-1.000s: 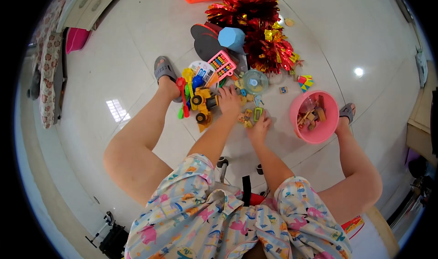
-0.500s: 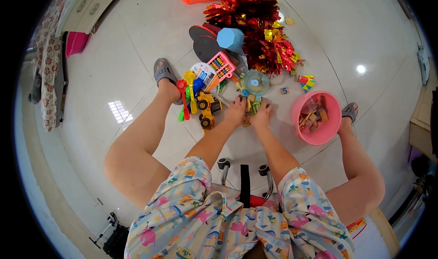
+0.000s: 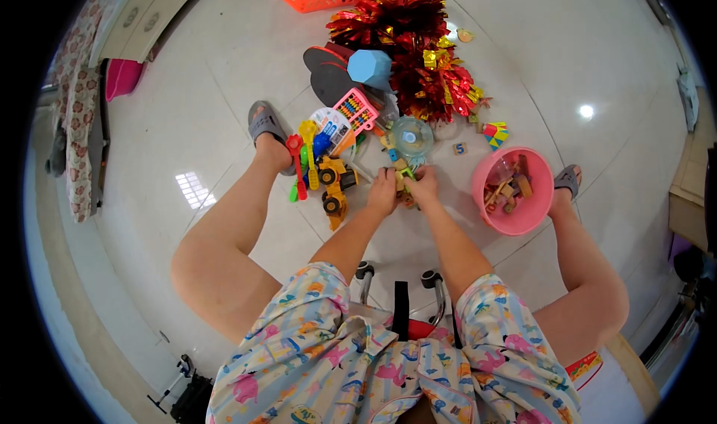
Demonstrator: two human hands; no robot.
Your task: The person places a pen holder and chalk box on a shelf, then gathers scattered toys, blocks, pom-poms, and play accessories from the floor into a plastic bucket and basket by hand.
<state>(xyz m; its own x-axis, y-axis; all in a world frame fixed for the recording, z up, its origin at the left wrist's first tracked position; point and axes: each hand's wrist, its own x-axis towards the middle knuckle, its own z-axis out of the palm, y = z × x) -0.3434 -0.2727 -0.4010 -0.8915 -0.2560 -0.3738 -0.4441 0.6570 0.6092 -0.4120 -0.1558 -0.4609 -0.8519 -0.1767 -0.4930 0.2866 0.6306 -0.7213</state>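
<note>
My left hand (image 3: pixel 383 191) is closed, its fingertips against a small group of wooden blocks (image 3: pixel 401 185) on the floor; what it grips is hidden. Across from it, my right hand (image 3: pixel 424 183) pinches a small green toy piece (image 3: pixel 408 174) at the edge of that group. Just beyond the fingers stands a clear round plastic container (image 3: pixel 413 136). Left of my left hand lies a yellow toy loader (image 3: pixel 334 192). A numbered wooden block (image 3: pixel 460 148) lies farther off to the right.
A pink bucket (image 3: pixel 478 200) with several blocks inside stands at the right. Red and yellow toy spoons (image 3: pixel 308 144), a pink abacus (image 3: pixel 357 110), a blue box (image 3: pixel 370 69), red tinsel pompoms (image 3: pixel 422 73) and an orange basket (image 3: pixel 321 2) spread beyond my hands.
Both hands have drawn closer together over the blocks, and the fingers of my right hand have closed on the green piece. The whole view has shifted slightly.
</note>
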